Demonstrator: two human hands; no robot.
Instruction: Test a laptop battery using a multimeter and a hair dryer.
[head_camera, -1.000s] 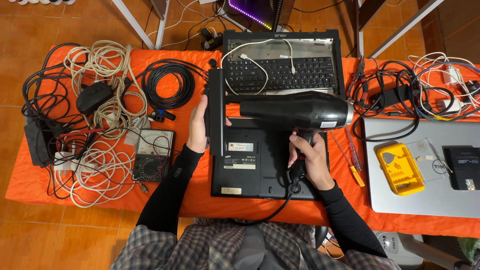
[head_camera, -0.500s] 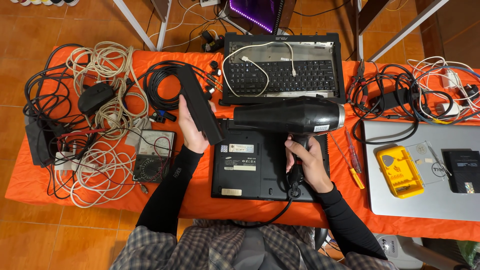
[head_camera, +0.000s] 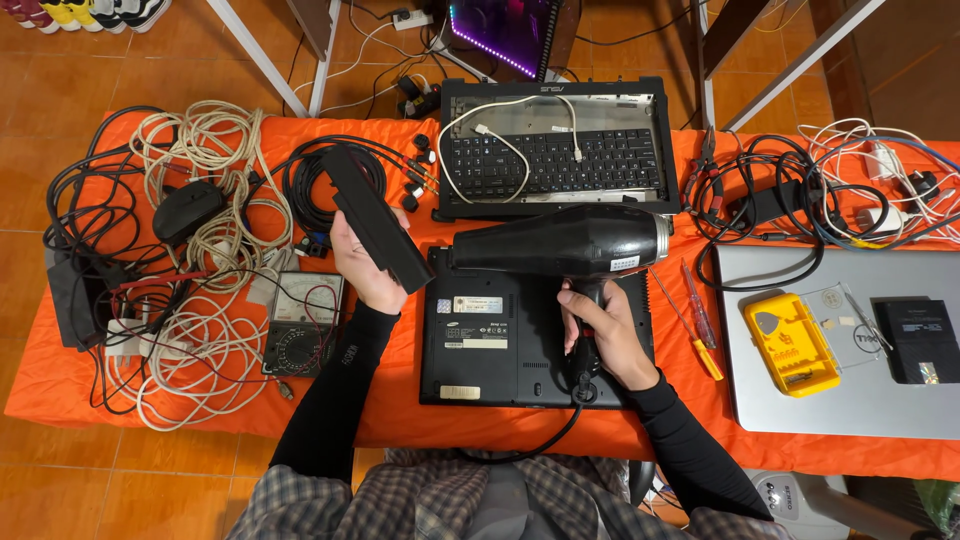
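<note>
My left hand (head_camera: 366, 262) grips a long black laptop battery (head_camera: 372, 215) and holds it tilted above the left edge of an upturned black laptop (head_camera: 500, 345). My right hand (head_camera: 603, 335) is closed around the handle of a black hair dryer (head_camera: 560, 241), whose barrel lies across the laptop's upper part with the nozzle pointing left. The dryer's cord runs down from my right hand toward my body. The laptop's top edge is hidden behind the dryer.
An orange cloth covers the table (head_camera: 420, 415). A keyboard frame (head_camera: 555, 150) with a white cable lies behind. Cable coils (head_camera: 190, 250) and a multimeter (head_camera: 305, 325) fill the left. Screwdrivers (head_camera: 690, 320), a silver laptop (head_camera: 850, 390) and a yellow tool case (head_camera: 790, 345) sit right.
My left hand has pulled the battery off the laptop's left side and swung it up and to the left. The dryer has shifted slightly left over the laptop.
</note>
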